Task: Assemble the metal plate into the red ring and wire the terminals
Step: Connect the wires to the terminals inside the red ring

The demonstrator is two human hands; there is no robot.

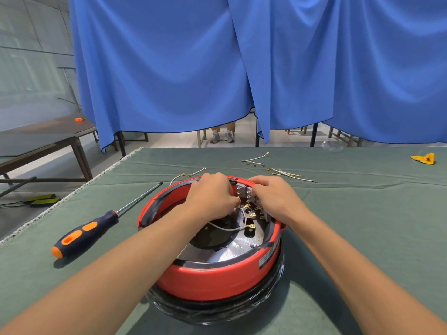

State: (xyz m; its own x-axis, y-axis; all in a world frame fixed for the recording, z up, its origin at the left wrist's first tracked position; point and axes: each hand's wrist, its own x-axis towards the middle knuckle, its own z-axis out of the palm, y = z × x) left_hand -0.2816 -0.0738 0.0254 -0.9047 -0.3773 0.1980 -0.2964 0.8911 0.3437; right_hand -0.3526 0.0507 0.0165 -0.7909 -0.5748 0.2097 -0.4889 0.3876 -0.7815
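A person's two bare hands work over the far rim of a red ring [217, 279] on a green-covered table [362, 226], the metal plate [227, 252] already seated inside it. Well to the left of the grip lies an orange-and-navy screwdriver [84, 234], untouched. The left hand [212, 197] has its fingers curled down among the brass terminals [250, 215], apparently pinching a connector on a white wire [225, 228], though the fingertips hide the exact hold. Just to its right, the right hand [273, 197] curls over a grey terminal block [244, 191] at the ring's edge, seemingly steadying it. Beyond both hands, spare wire leads [285, 174] lie loose on the cloth. The risk here looks like one of crowding: with several identical spades packed close under the fingers, a connector could be pushed onto the wrong tab or only half seated, and a sideways tug on the thin wire could bend a tab or pull off a lead already fitted. A slip of the steadying hand could shift the block.
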